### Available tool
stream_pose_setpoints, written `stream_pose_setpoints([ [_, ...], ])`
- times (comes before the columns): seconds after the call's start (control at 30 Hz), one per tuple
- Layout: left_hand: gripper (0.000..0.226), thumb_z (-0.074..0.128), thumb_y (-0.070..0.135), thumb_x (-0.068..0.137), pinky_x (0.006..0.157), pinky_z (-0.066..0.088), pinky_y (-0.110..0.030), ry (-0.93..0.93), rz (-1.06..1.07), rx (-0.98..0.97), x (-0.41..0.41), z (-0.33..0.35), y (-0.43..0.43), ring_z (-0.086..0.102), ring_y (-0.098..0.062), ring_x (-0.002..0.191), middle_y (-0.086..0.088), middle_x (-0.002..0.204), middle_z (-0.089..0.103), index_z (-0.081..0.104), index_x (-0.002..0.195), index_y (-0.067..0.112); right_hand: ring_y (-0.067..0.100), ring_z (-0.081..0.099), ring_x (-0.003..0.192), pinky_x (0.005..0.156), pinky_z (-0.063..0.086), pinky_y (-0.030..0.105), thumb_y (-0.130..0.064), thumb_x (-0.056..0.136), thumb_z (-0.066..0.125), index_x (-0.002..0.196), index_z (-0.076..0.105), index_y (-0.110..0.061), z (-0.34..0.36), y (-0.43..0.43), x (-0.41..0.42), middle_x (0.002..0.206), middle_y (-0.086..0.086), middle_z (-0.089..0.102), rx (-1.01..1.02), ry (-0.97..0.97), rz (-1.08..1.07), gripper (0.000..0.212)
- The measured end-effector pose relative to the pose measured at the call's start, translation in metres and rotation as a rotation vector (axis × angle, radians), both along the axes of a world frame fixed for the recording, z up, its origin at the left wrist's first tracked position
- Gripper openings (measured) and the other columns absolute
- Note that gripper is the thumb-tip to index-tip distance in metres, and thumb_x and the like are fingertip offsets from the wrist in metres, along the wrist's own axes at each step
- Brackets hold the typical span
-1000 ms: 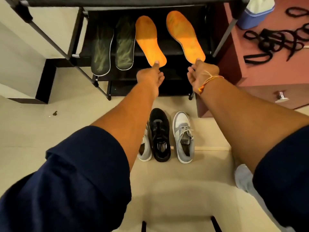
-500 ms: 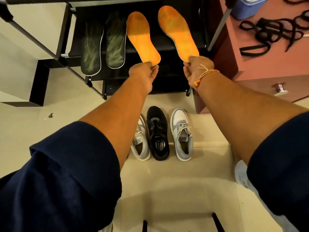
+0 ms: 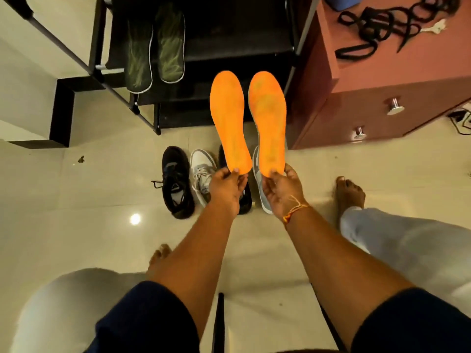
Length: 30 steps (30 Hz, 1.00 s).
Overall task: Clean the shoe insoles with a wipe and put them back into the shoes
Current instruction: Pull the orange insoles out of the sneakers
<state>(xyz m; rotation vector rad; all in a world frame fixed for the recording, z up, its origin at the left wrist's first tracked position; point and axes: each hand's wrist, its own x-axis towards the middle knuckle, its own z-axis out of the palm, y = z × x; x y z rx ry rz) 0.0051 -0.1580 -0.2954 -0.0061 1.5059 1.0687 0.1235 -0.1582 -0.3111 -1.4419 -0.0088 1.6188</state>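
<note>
Each of my hands holds one orange insole by its heel end, toes pointing away from me. My left hand (image 3: 226, 186) pinches the left orange insole (image 3: 229, 118); my right hand (image 3: 281, 191) pinches the right orange insole (image 3: 269, 121). Both insoles hang in the air above the shoes on the floor. Below them stand a black shoe (image 3: 177, 180), a grey-white shoe (image 3: 202, 174), a second black shoe (image 3: 246, 200) and a second grey-white shoe (image 3: 262, 197), the last two partly hidden by my hands. Two dark green insoles (image 3: 155, 49) lie on the black rack shelf.
The black metal shoe rack (image 3: 229, 47) stands ahead. A reddish-brown drawer cabinet (image 3: 369, 105) is at the right, with black laces (image 3: 382, 26) on top. My bare feet (image 3: 349, 192) and pale trouser legs are on the tiled floor. A small scrap (image 3: 81, 159) lies at the left.
Both hands have lifted the orange insoles off the rack shelf and drawn them back toward me, over the shoes. The view has tilted down, showing my legs and feet.
</note>
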Motion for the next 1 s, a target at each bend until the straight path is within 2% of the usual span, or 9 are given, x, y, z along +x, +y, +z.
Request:
stream_pose_setpoints([
  [0.13,0.019,0.055,0.003,0.102,0.074,0.058,-0.029,0.037,0.020,-0.153,0.000,-0.036,-0.058,0.067,-0.024,0.087,-0.022,0.120,0.065,0.058,0.121,0.000,0.020,0.065,0.082,0.065,0.055,0.026,0.000,0.098,0.049,0.120,0.063,-0.021,-0.035,-0.062,-0.002,0.113,0.010,0.068,-0.160,-0.020,-0.013,0.033],
  [0.23,0.029,0.058,0.001,0.100,0.070,0.058,-0.031,0.108,0.047,-0.279,-0.006,-0.066,-0.091,0.067,-0.024,0.078,-0.023,0.111,0.065,0.058,0.129,0.001,0.022,0.065,0.084,0.059,0.056,0.025,0.001,0.098,0.045,0.129,0.060,-0.017,-0.062,-0.094,0.003,0.122,0.012,0.065,-0.286,-0.067,0.003,0.039],
  [0.33,0.027,0.058,-0.001,0.099,0.060,0.058,-0.028,0.135,0.037,-0.366,-0.012,-0.091,-0.118,0.068,-0.034,0.086,-0.027,0.117,0.065,0.062,0.126,0.001,0.024,0.063,0.081,0.063,0.057,0.028,0.004,0.096,0.041,0.114,0.063,-0.019,-0.083,-0.115,0.007,0.115,0.013,0.063,-0.383,-0.119,0.052,0.037],
  [0.47,0.017,0.056,-0.004,0.099,0.063,0.056,-0.028,0.130,0.034,-0.459,-0.016,-0.123,-0.141,0.067,-0.040,0.097,-0.029,0.122,0.064,0.062,0.111,0.006,0.024,0.059,0.071,0.087,0.056,0.042,0.008,0.092,0.039,0.091,0.066,-0.018,-0.112,-0.127,0.003,0.097,0.015,0.062,-0.477,-0.137,0.098,0.037],
  [0.6,0.015,0.055,-0.008,0.097,0.066,0.055,-0.031,0.127,-0.023,-0.568,-0.015,-0.153,-0.157,0.066,-0.044,0.103,-0.026,0.119,0.064,0.060,0.099,0.006,0.027,0.061,0.072,0.079,0.057,0.036,0.003,0.091,0.047,0.085,0.065,-0.007,-0.142,-0.141,-0.003,0.095,0.021,0.063,-0.591,-0.149,0.202,0.022],
  [0.67,0.010,0.054,-0.006,0.099,0.073,0.055,-0.034,0.113,-0.068,-0.618,-0.015,-0.167,-0.164,0.065,-0.045,0.107,-0.025,0.108,0.064,0.059,0.097,0.001,0.025,0.060,0.072,0.076,0.056,0.034,0.001,0.092,0.050,0.091,0.065,-0.005,-0.157,-0.148,-0.002,0.099,0.020,0.061,-0.645,-0.142,0.274,0.016],
  [0.73,0.011,0.054,-0.004,0.099,0.073,0.056,-0.035,0.089,-0.120,-0.686,-0.016,-0.184,-0.169,0.067,-0.045,0.107,-0.022,0.097,0.066,0.061,0.090,-0.001,0.021,0.059,0.076,0.079,0.055,0.033,0.001,0.095,0.048,0.116,0.060,-0.002,-0.170,-0.152,-0.001,0.112,0.019,0.058,-0.697,-0.119,0.365,0.025],
  [0.83,0.023,0.054,-0.003,0.099,0.054,0.057,-0.029,0.034,-0.074,-0.828,-0.021,-0.205,-0.175,0.070,-0.039,0.099,-0.024,0.117,0.068,0.062,0.121,-0.003,0.028,0.060,0.090,0.084,0.056,0.034,0.001,0.094,0.047,0.116,0.058,-0.006,-0.184,-0.158,0.000,0.117,0.016,0.057,-0.807,-0.128,0.309,0.026],
  [1.0,0.035,0.050,0.000,0.101,0.090,0.053,-0.034,0.053,-0.308,-0.835,-0.026,-0.229,-0.187,0.059,-0.024,0.098,-0.022,0.136,0.058,0.053,0.135,-0.004,0.023,0.053,0.077,0.084,0.054,0.037,-0.010,0.094,0.056,0.108,0.059,-0.009,-0.206,-0.155,-0.001,0.104,0.012,0.054,-0.806,-0.189,0.418,0.014],
])
